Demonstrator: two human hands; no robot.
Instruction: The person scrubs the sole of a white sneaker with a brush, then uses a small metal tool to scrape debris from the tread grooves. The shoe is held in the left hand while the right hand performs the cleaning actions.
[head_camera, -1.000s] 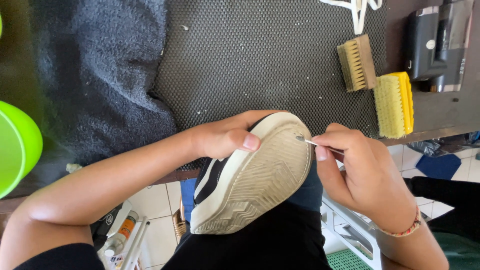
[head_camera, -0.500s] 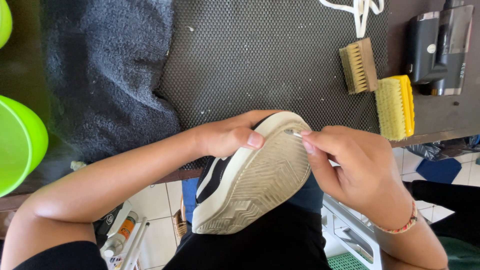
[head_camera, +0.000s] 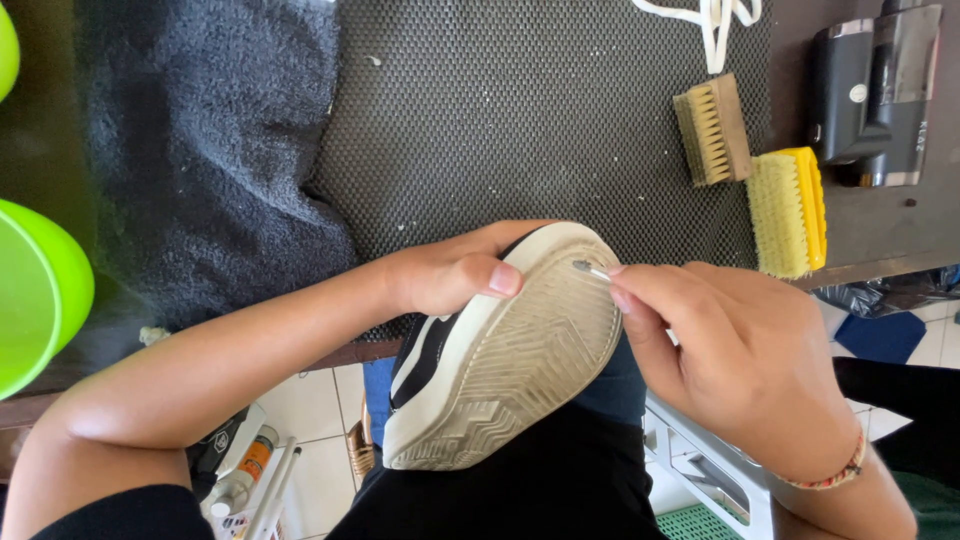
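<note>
While left hand (head_camera: 450, 270) grips shoe (head_camera: 505, 350) sole-up, right hand (head_camera: 730, 350), pinching thin metal pick (head_camera: 590, 270), now presses tip into tread groove near toe; a second ago tip hovered off sole edge.

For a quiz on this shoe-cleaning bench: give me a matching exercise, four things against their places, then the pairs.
Things:
1. shoe
2. yellow brush
3. white laces
4. green tub

Places:
A. left edge of the view
B. sole up on the lap, gripped by the left hand
C. top edge of the mat
D. right of the wooden brush

Pairs: 1-B, 2-D, 3-C, 4-A
</note>
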